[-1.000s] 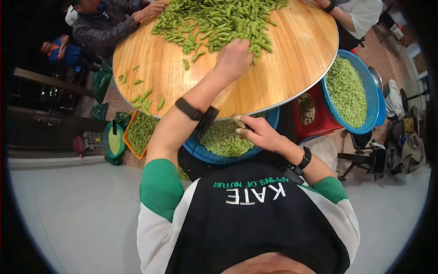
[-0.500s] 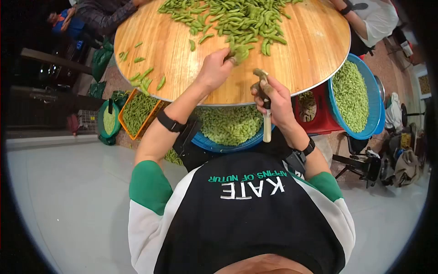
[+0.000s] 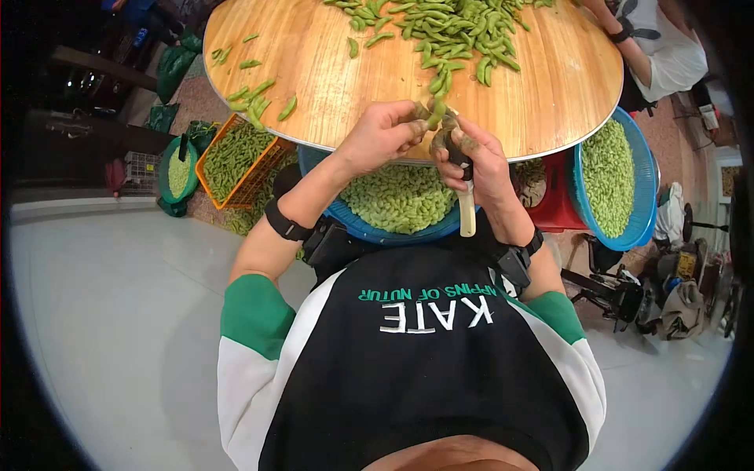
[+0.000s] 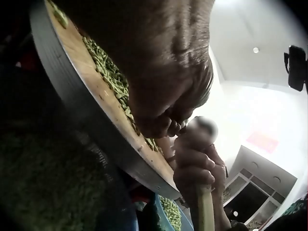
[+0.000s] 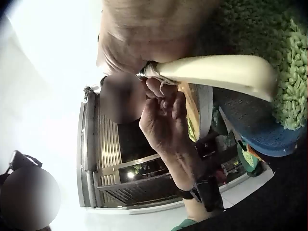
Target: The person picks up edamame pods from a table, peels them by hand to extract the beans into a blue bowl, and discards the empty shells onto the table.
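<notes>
My left hand (image 3: 381, 137) pinches a green bean pod (image 3: 436, 118) close over the near edge of the round wooden table (image 3: 314, 86). Right beside it, my right hand (image 3: 481, 161) grips a tool whose long cream handle (image 3: 467, 212) sticks out below the fist. The fingertips of both hands meet at the pod. In the right wrist view the handle (image 5: 216, 72) looks smooth and slightly curved; the tool's working end is hidden. Below the hands, a blue basket (image 3: 365, 230) holds shelled green beans (image 3: 400, 200).
A heap of pods (image 3: 455, 31) lies at the table's far side, with several loose pods (image 3: 251, 102) at left. An orange crate (image 3: 243, 196) of pods stands at left. Another blue basket (image 3: 648, 180) of shelled beans stands at right, near another person's arm (image 3: 628, 47).
My left hand has come back from the heap with pods and moved to my right hand. The right hand has risen from the basket to the table edge with the tool.
</notes>
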The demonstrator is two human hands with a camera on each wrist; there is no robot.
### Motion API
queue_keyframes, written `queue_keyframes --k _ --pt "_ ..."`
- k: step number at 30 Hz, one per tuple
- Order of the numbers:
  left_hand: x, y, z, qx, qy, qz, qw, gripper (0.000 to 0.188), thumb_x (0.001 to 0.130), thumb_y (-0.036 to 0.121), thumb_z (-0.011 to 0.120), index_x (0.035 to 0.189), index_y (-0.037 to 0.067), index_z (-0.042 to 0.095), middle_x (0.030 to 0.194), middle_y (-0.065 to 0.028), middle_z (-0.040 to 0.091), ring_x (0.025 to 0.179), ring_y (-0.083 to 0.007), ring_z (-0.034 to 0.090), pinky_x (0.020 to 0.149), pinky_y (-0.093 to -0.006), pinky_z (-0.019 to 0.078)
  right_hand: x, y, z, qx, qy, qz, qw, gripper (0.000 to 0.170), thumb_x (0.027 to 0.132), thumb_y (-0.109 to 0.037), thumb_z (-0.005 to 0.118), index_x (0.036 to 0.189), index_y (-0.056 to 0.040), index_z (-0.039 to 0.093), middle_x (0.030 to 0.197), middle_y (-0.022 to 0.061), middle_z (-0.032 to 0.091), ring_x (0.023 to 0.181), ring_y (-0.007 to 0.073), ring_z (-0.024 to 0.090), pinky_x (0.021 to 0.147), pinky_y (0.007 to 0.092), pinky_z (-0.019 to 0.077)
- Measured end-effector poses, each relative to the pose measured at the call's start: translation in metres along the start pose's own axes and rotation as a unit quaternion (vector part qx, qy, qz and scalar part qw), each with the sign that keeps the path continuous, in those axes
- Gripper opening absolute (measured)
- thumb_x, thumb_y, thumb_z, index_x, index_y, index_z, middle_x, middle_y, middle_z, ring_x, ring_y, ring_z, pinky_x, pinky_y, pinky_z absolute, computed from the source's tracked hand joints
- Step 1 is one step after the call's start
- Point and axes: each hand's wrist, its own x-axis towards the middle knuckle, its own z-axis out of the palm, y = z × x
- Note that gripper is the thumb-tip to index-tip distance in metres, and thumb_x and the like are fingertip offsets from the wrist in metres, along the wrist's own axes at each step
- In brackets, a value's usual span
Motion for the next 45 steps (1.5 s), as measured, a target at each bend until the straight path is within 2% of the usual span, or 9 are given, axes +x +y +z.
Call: queue_keyframes --k 13,16,26,29,30,31,38,41,45 --pt "-0.005 -0.003 -0.002 0.051 0.005 0.071 0.996 0.011 0.093 0.012 0.054 0.096 0.003 0.06 0.07 0.0063 0.047 0.06 -0.0015 0.039 0.051 -0.0192 0.0327 -0.003 0.005 0.007 -0.042 0.005 -0.03 0.999 0.024 0.097 -0.014 0.047 0.117 -0.0043 0.052 0.081 0.0031 0.054 0.053 0.0068 0.042 0.042 0.0188 0.0332" --pt "-0.004 -0.001 -0.005 -0.004 -0.004 0.06 0.998 0.011 0.092 0.011 0.055 0.097 0.002 0.06 0.072 0.0057 0.048 0.06 -0.0019 0.039 0.05 -0.0194 0.0325 -0.003 0.0 0.014 -0.028 0.027 -0.014 0.999 0.017 0.098 -0.017 0.047 0.1 -0.0015 0.052 0.079 0.0063 0.052 0.053 0.0068 0.039 0.04 0.0175 0.031" --pt "-0.002 -0.001 -0.012 -0.264 -0.12 -0.073 0.954 0.014 0.091 0.009 0.056 0.103 0.001 0.06 0.081 0.0007 0.055 0.06 -0.005 0.041 0.049 -0.0193 0.0345 -0.003 0.002 0.001 0.215 -0.094 0.085 0.968 0.027 0.095 -0.018 0.052 0.117 -0.0028 0.049 0.077 0.0048 0.047 0.052 0.006 0.037 0.036 0.0163 0.0301" --pt "-0.002 -0.001 -0.013 0.034 -0.075 -0.01 0.997 0.013 0.088 0.008 0.057 0.099 0.001 0.059 0.085 -0.0061 0.06 0.06 -0.0107 0.049 0.048 -0.0248 0.0395 -0.002 0.01 -0.004 0.27 -0.036 0.08 0.959 0.019 0.095 -0.017 0.051 0.11 -0.0046 0.05 0.079 0.005 0.049 0.052 0.0062 0.039 0.037 0.0164 0.0301" --pt "-0.008 0.006 -0.001 0.267 0.005 0.194 0.944 0.011 0.084 0.008 0.06 0.092 0.001 0.057 0.079 -0.0075 0.057 0.058 -0.0159 0.051 0.048 -0.0268 0.0401 -0.002 0.01 -0.004 0.27 -0.035 0.08 0.959 0.019 0.095 -0.017 0.051 0.11 -0.0046 0.05 0.079 0.005 0.049 0.052 0.0062 0.039 0.037 0.0164 0.0301" --pt "-0.013 0.009 0.008 0.472 0.087 0.377 0.792 0.012 0.081 0.008 0.063 0.086 0.0 0.056 0.073 -0.0088 0.054 0.057 -0.0212 0.052 0.049 -0.0288 0.0407 -0.001 0.009 -0.003 0.279 -0.045 0.088 0.955 0.019 0.096 -0.018 0.051 0.11 -0.0058 0.051 0.08 0.0049 0.049 0.053 0.0062 0.039 0.038 0.0165 0.0306" --pt "-0.018 0.0 0.011 0.64 0.119 0.375 0.66 0.009 0.077 0.007 0.061 0.077 0.003 0.053 0.067 -0.0113 0.05 0.059 -0.0279 0.057 0.052 -0.0357 0.0474 -0.001 0.023 -0.004 0.39 -0.038 0.14 0.909 0.016 0.096 -0.019 0.05 0.108 -0.0084 0.053 0.082 0.0042 0.05 0.054 0.0057 0.039 0.038 0.0173 0.0311" --pt "-0.016 0.008 0.002 0.486 0.089 0.373 0.785 0.007 0.08 0.007 0.061 0.081 0.001 0.06 0.067 -0.0132 0.055 0.059 -0.0279 0.059 0.051 -0.0339 0.0464 -0.002 0.026 -0.004 0.377 -0.064 0.139 0.914 0.017 0.097 -0.02 0.049 0.109 -0.007 0.052 0.08 0.0027 0.049 0.055 0.0058 0.038 0.038 0.0173 0.0293" --pt "-0.016 0.001 0.003 0.402 0.111 0.345 0.841 0.012 0.087 0.011 0.06 0.085 0.0 0.064 0.066 -0.0091 0.058 0.058 -0.0197 0.058 0.05 -0.0288 0.0436 -0.003 0.024 0.004 0.349 -0.056 0.12 0.928 0.014 0.096 -0.017 0.05 0.107 -0.009 0.052 0.082 0.0035 0.049 0.054 0.0054 0.039 0.038 0.0173 0.0312"
